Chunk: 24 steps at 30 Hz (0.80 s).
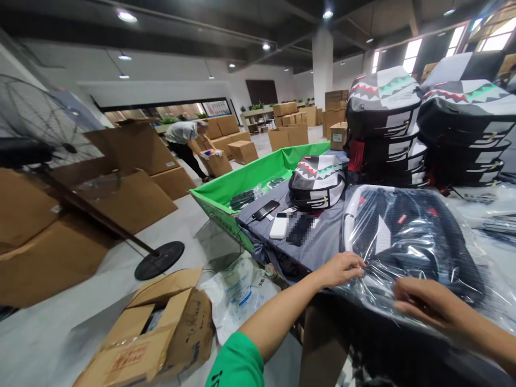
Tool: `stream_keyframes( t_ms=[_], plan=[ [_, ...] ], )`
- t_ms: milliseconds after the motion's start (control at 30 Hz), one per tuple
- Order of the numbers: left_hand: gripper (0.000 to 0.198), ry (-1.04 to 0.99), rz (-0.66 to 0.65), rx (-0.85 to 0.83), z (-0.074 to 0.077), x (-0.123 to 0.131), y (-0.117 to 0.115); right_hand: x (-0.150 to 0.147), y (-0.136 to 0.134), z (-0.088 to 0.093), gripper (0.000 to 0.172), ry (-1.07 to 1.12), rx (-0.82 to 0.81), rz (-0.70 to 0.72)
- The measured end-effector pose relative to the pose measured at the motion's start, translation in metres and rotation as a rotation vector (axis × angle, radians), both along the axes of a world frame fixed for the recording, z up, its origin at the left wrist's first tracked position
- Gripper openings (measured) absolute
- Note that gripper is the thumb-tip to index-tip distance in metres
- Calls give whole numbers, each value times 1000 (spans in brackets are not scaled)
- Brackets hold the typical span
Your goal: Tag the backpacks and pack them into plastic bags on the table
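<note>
A dark backpack (411, 231) lies on the table inside a clear plastic bag (379, 277), its straps or back panel and small red tags showing through. At the bag's near edge, my left hand (342, 269) has its fingers pinched on the plastic. My right hand (423, 301) is over the near side of the same bag, fingers bent. Motion blurs it, so whether it grips the plastic is unclear.
A grey-and-white backpack (318, 181) stands beyond the phones (266, 209). Stacked backpacks (382, 123) rise at the back right. A green-lined bin (250, 174), an opened carton (161, 333) and a fan base (159, 260) are leftward. Another person (181, 134) bends over boxes.
</note>
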<state>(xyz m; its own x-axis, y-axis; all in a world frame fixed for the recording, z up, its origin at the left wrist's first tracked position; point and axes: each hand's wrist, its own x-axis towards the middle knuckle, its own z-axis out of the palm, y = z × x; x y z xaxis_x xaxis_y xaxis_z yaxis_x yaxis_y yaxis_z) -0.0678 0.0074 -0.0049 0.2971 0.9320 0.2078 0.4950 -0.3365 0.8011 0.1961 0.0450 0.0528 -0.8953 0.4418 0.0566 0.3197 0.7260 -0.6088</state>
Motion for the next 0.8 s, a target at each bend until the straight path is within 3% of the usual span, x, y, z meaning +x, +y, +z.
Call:
stream_keyframes(
  t_ms=[100, 233, 400, 567, 700, 800],
  plan=[
    [18, 4, -25, 5, 3, -5, 1, -56, 38, 13, 41, -119, 13, 219],
    [13, 37, -101, 38, 3, -11, 2, -96, 68, 4, 33, -288, 59, 236],
    [21, 100, -91, 110, -6, -9, 2, -92, 80, -13, 35, -322, 87, 139],
    [23, 56, -16, 152, -12, -3, 2, -74, 74, -1, 28, -210, 230, -170],
    [24, 59, -33, 168, -8, -3, -1, -75, 51, -7, 21, -262, 149, -88],
    [23, 93, -42, 178, -6, -2, -6, -88, 46, -18, 28, -366, 103, -59]
  ],
)
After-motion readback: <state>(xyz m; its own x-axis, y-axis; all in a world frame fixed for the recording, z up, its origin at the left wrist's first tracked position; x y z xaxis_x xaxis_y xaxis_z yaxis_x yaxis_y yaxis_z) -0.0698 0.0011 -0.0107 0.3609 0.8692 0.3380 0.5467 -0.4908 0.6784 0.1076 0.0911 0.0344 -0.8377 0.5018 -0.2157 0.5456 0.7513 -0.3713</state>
